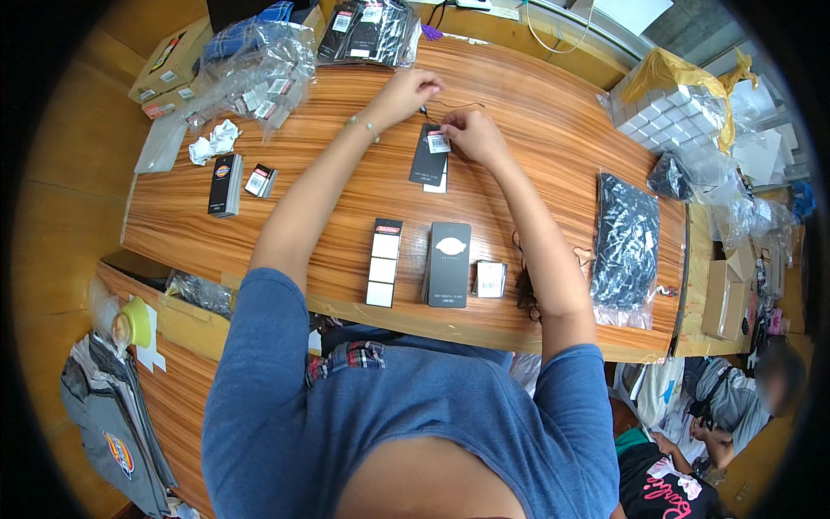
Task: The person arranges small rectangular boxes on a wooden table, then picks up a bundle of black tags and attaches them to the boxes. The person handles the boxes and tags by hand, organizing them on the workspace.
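Observation:
At the far middle of the table, my right hand (475, 136) pinches the top of a small bunch of hang tags. The bunch has a dark grey hang tag (424, 164), a small white barcode tag (439, 143) on top and a white card showing beneath. A thin black string (467, 105) loops out beyond the tags. Just left of it, my left hand (413, 93) is raised with its fingers pinched together; whatever they hold is too small to make out. Nearer me stand a stack of dark grey hang tags (448, 259), a long black-and-white tag (384, 264) and a small stack of barcode tags (490, 279).
On the left lie a black tag stack (225, 185), small barcode tags (260, 182), crumpled paper (214, 143) and plastic bags (268, 82). More bagged tags (367, 33) are at the back. A bagged dark bundle (624, 246) and white boxes (670, 112) are right. People sit lower right.

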The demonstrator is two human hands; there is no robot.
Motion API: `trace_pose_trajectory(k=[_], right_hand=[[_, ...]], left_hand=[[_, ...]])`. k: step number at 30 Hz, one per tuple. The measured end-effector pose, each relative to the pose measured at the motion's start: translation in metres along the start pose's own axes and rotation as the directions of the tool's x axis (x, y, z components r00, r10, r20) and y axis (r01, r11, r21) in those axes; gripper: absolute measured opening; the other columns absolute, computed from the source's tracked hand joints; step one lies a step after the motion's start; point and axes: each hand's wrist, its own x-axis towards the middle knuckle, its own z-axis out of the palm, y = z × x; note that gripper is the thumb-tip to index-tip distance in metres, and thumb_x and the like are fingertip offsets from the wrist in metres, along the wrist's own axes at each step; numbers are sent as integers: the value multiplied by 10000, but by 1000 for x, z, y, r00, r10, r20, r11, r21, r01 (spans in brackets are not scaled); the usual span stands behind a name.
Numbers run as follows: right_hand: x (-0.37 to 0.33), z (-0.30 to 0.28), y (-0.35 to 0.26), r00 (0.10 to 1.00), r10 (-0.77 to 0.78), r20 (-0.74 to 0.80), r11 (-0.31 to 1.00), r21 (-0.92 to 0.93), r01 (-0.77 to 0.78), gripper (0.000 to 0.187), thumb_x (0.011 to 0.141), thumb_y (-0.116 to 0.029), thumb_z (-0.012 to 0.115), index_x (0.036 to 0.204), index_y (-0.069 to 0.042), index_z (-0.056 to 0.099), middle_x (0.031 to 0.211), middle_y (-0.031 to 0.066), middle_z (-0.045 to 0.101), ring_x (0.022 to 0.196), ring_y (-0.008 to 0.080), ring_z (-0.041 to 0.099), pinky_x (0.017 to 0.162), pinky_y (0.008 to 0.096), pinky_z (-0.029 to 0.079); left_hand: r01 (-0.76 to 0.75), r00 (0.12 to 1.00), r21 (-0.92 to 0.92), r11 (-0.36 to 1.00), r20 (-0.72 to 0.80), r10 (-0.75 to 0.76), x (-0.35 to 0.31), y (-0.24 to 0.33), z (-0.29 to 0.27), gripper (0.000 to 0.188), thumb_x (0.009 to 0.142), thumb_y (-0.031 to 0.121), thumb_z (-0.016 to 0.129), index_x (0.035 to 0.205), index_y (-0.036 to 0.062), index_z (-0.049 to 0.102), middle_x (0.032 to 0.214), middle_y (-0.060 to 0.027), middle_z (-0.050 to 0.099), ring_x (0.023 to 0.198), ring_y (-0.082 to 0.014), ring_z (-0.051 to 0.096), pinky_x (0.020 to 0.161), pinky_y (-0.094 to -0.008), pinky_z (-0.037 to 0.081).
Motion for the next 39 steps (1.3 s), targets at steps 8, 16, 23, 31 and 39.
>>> trace_pose_trajectory(k=[8, 16, 23, 31, 39], right_hand=[[23, 6, 30, 901, -376, -215, 919, -213, 332, 195, 800, -80, 523, 930, -89, 668, 922, 139, 614, 887, 306, 572, 772, 401, 465], [71, 14, 36, 877, -459, -140, 833, -412, 370, 197, 802, -112, 530, 950, -84, 659, 991, 103, 590, 967, 276, 532, 834, 410, 429], [86, 23, 30, 909, -399, -120, 851, -418, 318, 288, 880, -227, 459, 1123, -110, 560, 1163, 89, 549, 1137, 230, 471, 925, 462, 373], [105, 13, 41, 939, -337, -72, 884, -367, 289, 370, 923, -336, 380, 1237, -162, 472, 1317, 38, 448, 1256, 200, 365, 986, 568, 263], [120, -7, 54, 953, -259, -154, 879, -446, 167, 447, 902, -416, 401, 1284, -184, 422, 1361, 74, 386, 1264, 257, 346, 986, 563, 261]], left_hand=[[-337, 941, 429, 838, 128, 313, -84, 26, 18, 348, 827, 311, 578, 1124, 131, 598, 1205, -92, 515, 1160, -283, 421, 994, -392, 318], [-203, 979, 348, 915, 84, 185, -109, -5, 15, 395, 777, 274, 637, 1157, 181, 578, 1361, -69, 389, 1297, -302, 268, 1073, -444, 195], [-195, 980, 354, 915, 40, 193, -107, -6, 18, 390, 820, 267, 566, 1195, 164, 545, 1378, -76, 364, 1303, -284, 263, 1074, -441, 184], [-193, 981, 425, 884, 88, 172, -108, -6, 17, 401, 830, 266, 539, 1221, 178, 522, 1399, -71, 336, 1307, -276, 259, 1080, -454, 164], [-248, 965, 339, 907, 9, 261, -106, -4, 16, 423, 804, 202, 578, 1218, 149, 517, 1380, -109, 357, 1289, -283, 296, 1072, -418, 207]])
